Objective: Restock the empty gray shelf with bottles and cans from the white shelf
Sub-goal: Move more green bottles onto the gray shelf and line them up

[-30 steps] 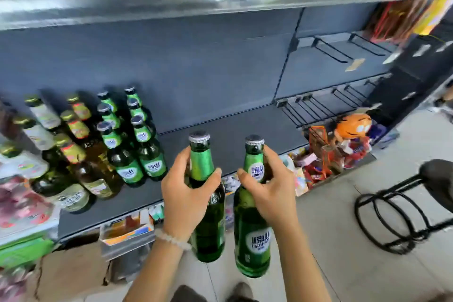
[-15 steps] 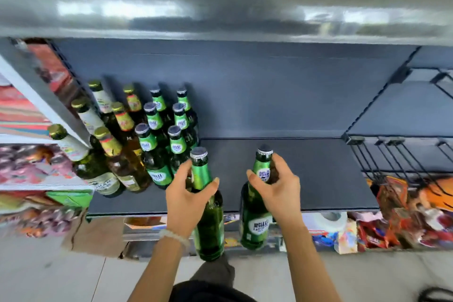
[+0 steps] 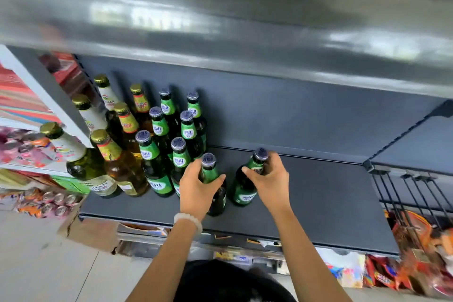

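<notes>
While both hands reach over the shelf board, each one carries a green bottle by its neck.

Head view, left hand: the left hand (image 3: 197,185) has fingers and thumb curled round the neck of a green bottle (image 3: 212,186); a pale bead bracelet (image 3: 188,220) sits on that wrist.
Head view, right hand: the right hand (image 3: 269,180) has its fingers wrapped round the neck of a second green bottle (image 3: 247,185), thumb across the front.
Where the held bottles are: both stand upright over the gray shelf (image 3: 318,203), just right of the bottles already there; whether their bases touch the board I cannot tell.
Shelf contents: six green bottles with dark caps (image 3: 157,162) stand in two columns at the left end; left of them are amber bottles with gold caps (image 3: 115,157) and pale-labelled bottles with gold caps (image 3: 73,154).
Free room: the board to the right of the held bottles is bare gray.
In the way: a shiny metal shelf (image 3: 220,19) overhangs from above, blurred.
Around: a white shelf (image 3: 29,81) with colourful packets stands at far left; black wire hooks (image 3: 404,191) are at right, snack packets (image 3: 392,274) below them; a cardboard box (image 3: 90,230) sits under the board, cans (image 3: 56,203) to its left.
Writing: green labels show white characters too small to read; a pale label ends in "HAN".
</notes>
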